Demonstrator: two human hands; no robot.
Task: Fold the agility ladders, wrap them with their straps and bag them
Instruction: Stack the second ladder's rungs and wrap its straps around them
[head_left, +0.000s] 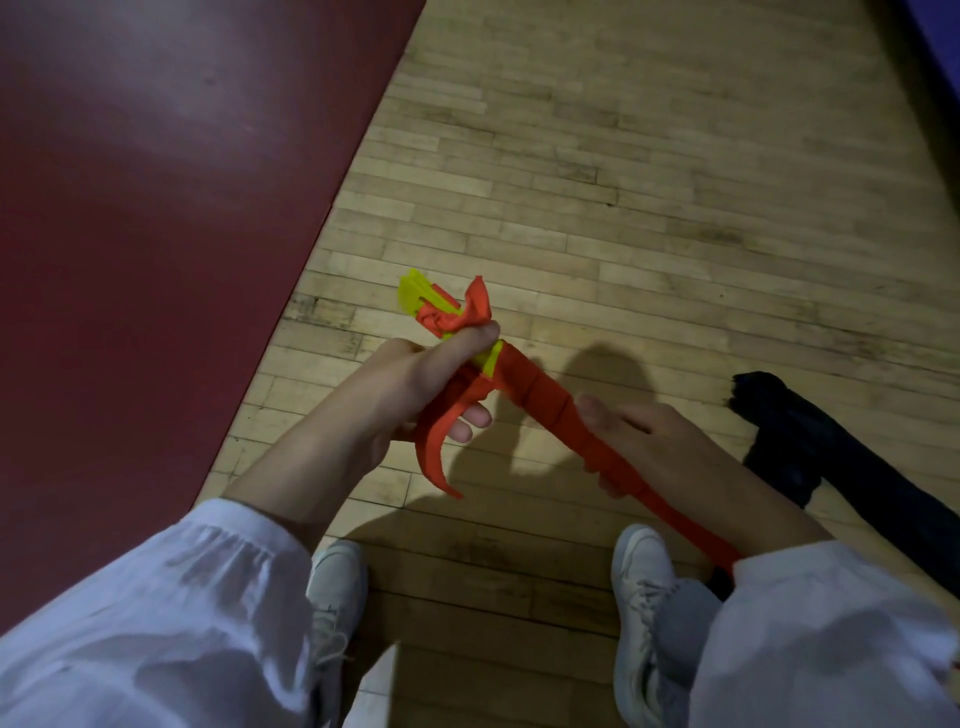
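A folded agility ladder (540, 400), a stack of yellow rungs wound in orange strap, slants from upper left to lower right in mid-air above the floor. My left hand (415, 384) grips its upper end, thumb pressed on a bunched orange strap knot (470, 312). The yellow rung ends (415, 293) stick out past the knot. A loose orange strap tail (434, 457) hangs down from my left fingers. My right hand (644, 441) is closed around the wrapped lower part of the bundle. A dark bag (810, 441) lies on the floor to the right.
A dark red mat (156, 234) covers the floor on the left, its edge running diagonally. Wooden floorboards (675, 182) fill the middle and right. My two white shoes (337, 587) (641, 582) stand below the hands.
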